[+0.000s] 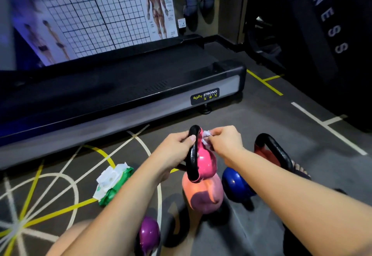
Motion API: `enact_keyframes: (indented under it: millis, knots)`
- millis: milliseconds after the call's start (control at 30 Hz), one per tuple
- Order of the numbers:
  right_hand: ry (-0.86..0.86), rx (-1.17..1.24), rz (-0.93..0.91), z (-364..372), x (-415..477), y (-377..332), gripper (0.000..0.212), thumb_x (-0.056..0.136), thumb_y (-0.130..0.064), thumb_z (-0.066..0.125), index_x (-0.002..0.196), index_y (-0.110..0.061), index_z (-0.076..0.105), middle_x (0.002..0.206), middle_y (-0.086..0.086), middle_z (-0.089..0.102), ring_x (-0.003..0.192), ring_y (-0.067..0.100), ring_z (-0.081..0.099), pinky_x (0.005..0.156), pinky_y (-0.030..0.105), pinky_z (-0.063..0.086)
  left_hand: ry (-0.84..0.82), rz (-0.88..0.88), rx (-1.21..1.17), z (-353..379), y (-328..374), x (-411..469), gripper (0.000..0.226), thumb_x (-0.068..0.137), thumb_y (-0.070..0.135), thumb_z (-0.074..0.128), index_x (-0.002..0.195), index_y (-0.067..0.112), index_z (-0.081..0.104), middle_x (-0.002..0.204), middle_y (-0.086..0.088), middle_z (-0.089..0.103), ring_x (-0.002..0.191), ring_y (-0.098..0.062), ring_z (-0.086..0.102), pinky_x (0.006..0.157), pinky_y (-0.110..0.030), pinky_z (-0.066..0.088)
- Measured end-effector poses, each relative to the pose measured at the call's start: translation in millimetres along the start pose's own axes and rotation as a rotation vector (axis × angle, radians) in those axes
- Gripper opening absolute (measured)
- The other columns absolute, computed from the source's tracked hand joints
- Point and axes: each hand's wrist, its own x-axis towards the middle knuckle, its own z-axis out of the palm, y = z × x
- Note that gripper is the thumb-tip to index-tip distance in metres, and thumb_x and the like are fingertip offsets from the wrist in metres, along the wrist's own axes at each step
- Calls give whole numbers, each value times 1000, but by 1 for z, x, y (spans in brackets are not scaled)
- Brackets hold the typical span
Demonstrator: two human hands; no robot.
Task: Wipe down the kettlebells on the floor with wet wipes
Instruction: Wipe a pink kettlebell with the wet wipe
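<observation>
Here the fingers (pixel 211 135) of the right hand (pixel 226 143) pinch a crumpled wet wipe (pixel 205 135), mostly hidden, against the pink kettlebell (pixel 206 163); the left hand (pixel 177 143) grips its black handle (pixel 191 161). Forearms partly cover the blue kettlebell (pixel 234 185) and purple kettlebell (pixel 149 233) on the floor (pixel 281 135).

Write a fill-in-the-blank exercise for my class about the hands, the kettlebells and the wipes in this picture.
1. The left hand grips the pink kettlebell by its black ____.
2. The right hand pinches a white ____ against the top of that kettlebell.
3. The green pack of wipes lies on the floor to the ____ of the pink kettlebell.
Missing words: handle, wipe, left.
</observation>
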Motion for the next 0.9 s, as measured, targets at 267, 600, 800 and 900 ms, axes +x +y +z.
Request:
enact_keyframes:
  millis: [267, 600, 800, 900]
  knots:
    - [77, 9, 44, 6, -15, -3, 13, 82, -14, 71, 79, -25, 78, 75, -4, 74, 79, 17, 70, 69, 25, 51, 7, -9, -1, 0, 2, -1, 28, 107, 31, 45, 117, 29, 71, 85, -2, 69, 59, -15, 62, 63, -34, 60]
    - [84, 43, -76, 7, -17, -11, 19, 88, -18, 66, 98, -28, 79, 90, -6, 76, 90, 15, 68, 79, 25, 51, 42, -5, 57, -2, -2, -1, 27, 106, 40, 43, 120, 44, 67, 92, -2, 73, 61, -20, 64, 51, -29, 53]
    - [108, 111, -53, 3, -20, -16, 18, 86, -17, 69, 88, -31, 79, 83, -10, 75, 88, 13, 70, 77, 23, 51, 14, -19, 51, 4, 0, 0, 27, 105, 42, 43, 120, 44, 66, 86, -3, 72, 57, -19, 62, 59, -35, 58]
    - [105, 103, -98, 2, -32, -17, 18, 91, -19, 66, 95, -29, 79, 80, -12, 72, 86, 10, 67, 74, 22, 47, 16, -19, 51, 4, -1, 1, 27, 105, 41, 43, 119, 45, 67, 88, -3, 72, 56, -19, 61, 60, -36, 59]
